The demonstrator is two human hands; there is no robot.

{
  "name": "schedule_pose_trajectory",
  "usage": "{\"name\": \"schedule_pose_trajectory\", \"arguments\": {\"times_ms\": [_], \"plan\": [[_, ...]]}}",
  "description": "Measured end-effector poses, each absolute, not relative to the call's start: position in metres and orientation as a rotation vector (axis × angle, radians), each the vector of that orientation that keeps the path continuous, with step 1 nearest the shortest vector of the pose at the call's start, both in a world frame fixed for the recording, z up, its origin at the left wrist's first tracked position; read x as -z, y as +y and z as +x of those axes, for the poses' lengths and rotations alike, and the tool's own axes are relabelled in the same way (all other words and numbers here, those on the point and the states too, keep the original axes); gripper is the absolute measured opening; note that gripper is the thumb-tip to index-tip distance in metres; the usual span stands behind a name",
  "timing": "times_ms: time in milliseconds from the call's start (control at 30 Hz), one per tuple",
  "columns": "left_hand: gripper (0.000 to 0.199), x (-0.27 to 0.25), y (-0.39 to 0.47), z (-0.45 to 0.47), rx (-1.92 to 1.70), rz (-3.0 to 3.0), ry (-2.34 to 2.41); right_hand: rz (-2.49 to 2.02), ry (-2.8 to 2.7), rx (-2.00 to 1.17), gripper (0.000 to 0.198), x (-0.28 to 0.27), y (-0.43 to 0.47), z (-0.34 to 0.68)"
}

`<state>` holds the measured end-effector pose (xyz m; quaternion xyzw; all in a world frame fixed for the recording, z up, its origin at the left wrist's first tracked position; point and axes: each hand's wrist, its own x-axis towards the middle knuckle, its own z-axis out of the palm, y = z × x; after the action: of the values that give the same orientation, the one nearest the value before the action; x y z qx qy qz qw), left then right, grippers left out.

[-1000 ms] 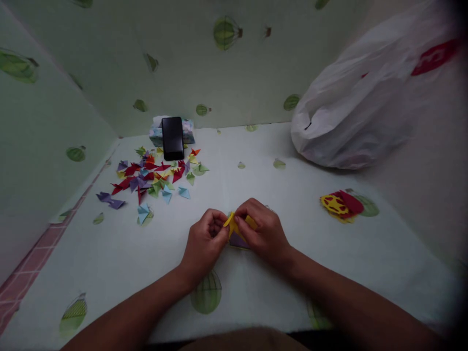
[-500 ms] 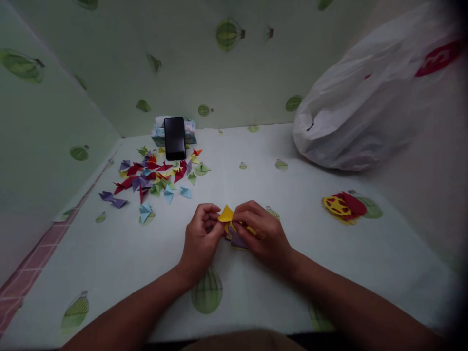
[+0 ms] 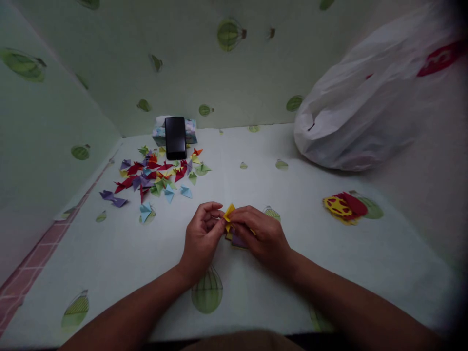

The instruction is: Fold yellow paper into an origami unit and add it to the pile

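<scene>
Between my two hands is a small folded piece of yellow paper [image 3: 229, 212]. My left hand [image 3: 204, 234] pinches its lower left side with thumb and fingertips. From the other side my right hand [image 3: 261, 231] grips it, thumb and fingers closed. Under my right fingers lies a small stack of paper squares [image 3: 238, 241], purple on top with yellow edges, partly hidden by the hand. Further off to the left, a pile of folded paper cranes [image 3: 146, 178] in red, purple, green, blue and yellow is spread on the table.
A black phone [image 3: 176, 138] leans against a tissue box [image 3: 190, 130] behind the pile. On the right a large white plastic bag [image 3: 347, 117] stands by the wall. Red and yellow paper cutouts [image 3: 343, 207] lie nearer, on the balloon-print table covering [image 3: 146, 273].
The yellow paper has turned and now looks narrower, folded closer together between my fingertips. My right fingers have shifted slightly left over it.
</scene>
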<state>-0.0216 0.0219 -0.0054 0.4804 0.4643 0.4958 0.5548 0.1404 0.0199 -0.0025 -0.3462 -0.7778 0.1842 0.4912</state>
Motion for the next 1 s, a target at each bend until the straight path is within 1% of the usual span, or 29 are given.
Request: {"name": "schedule_pose_trajectory", "arguments": {"times_ms": [133, 467, 800, 933, 1000], "plan": [[0.02, 0.0052, 0.0229, -0.0219, -1.129, 1.058, 1.053, -0.831, -1.871, -0.437, 0.017, 0.0033, 0.021, 0.1404], [0.026, 0.0046, 0.0235, -0.022, -1.104, 0.9, 1.031, -0.843, -1.938, -0.406, 0.017, 0.0021, 0.0194, 0.1406], [0.025, 0.0042, 0.026, -0.0234, -1.137, 0.908, 1.017, -0.761, -1.955, -0.399, 0.014, 0.0019, 0.0191, 0.1389], [0.025, 0.0023, 0.0275, -0.0231, -1.145, 0.931, 1.048, -0.778, -1.827, -0.456, 0.016, -0.003, 0.0156, 0.1428], [0.025, 0.0017, 0.0281, -0.0231, -1.147, 0.945, 1.065, -0.858, -1.702, -0.52, 0.015, -0.0027, 0.0161, 0.1458]]}}
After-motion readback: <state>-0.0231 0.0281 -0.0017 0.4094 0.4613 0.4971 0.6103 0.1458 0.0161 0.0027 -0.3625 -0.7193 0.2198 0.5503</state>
